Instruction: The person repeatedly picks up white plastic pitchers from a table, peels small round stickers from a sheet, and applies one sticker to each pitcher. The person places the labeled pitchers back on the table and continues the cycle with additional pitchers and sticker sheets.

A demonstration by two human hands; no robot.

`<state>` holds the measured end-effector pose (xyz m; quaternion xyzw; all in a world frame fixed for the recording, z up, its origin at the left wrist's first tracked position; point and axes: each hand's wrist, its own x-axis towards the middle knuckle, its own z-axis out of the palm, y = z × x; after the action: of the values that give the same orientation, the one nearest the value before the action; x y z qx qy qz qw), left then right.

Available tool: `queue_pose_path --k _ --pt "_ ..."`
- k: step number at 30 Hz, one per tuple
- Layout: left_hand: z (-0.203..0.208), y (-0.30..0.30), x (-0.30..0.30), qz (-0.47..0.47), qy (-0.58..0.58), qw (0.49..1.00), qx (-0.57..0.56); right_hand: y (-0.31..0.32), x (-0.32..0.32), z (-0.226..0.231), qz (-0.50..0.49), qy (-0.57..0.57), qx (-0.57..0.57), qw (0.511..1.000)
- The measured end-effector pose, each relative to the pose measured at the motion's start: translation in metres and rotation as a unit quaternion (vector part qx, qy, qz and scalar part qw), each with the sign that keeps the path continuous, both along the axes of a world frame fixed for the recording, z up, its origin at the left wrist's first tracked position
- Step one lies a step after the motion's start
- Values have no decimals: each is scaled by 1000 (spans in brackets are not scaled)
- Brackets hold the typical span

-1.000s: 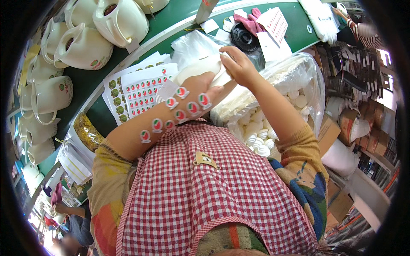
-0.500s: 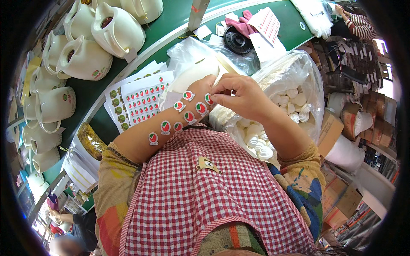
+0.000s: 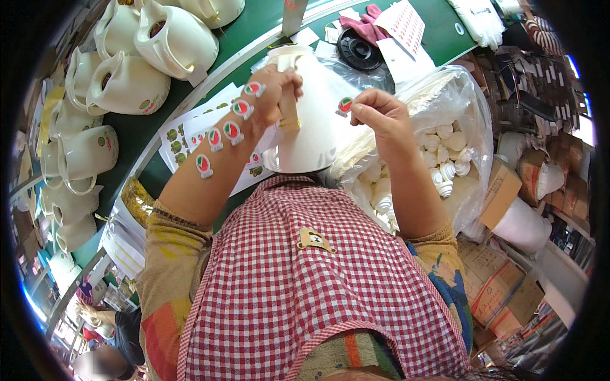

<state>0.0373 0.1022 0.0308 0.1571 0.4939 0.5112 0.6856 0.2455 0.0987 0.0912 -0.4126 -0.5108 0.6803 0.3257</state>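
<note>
My left hand (image 3: pixel 281 89) is closed around the handle of a cream-white plastic jug (image 3: pixel 312 136), which sits in front of my apron. Several round red-and-green stickers (image 3: pixel 232 132) cling to my left forearm. To the right of the jug, my right hand (image 3: pixel 383 117) pinches one such sticker (image 3: pixel 344 106) between thumb and forefinger, apart from the jug's side. Sheets of printed stickers (image 3: pixel 175 143) lie partly hidden under my left arm.
Several finished-looking white jugs (image 3: pixel 130 86) stand on the green table at left. A clear bag of white plastic caps (image 3: pixel 448 149) is at my right. Behind the jug are a black lid (image 3: pixel 360 49), a pink cloth (image 3: pixel 364 24) and another sticker sheet (image 3: pixel 403 26). Cardboard boxes (image 3: pixel 502 279) stand at far right.
My right hand has moved right, away from my left wrist, carrying a sticker off it. My left forearm has turned and moved up-left, and more of the jug now shows.
</note>
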Motion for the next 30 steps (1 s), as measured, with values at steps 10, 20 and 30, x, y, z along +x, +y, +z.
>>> queue_pose_path --k 10,20,30 --pt "-17 21 0 -9 20 997 -73 -17 -10 -62 158 -157 -120 968" --pt "-16 22 5 -16 37 998 -53 7 -19 -77 193 -299 -43 934" --pt "-18 18 6 -19 45 998 -31 -1 -30 -50 196 -562 173 784"
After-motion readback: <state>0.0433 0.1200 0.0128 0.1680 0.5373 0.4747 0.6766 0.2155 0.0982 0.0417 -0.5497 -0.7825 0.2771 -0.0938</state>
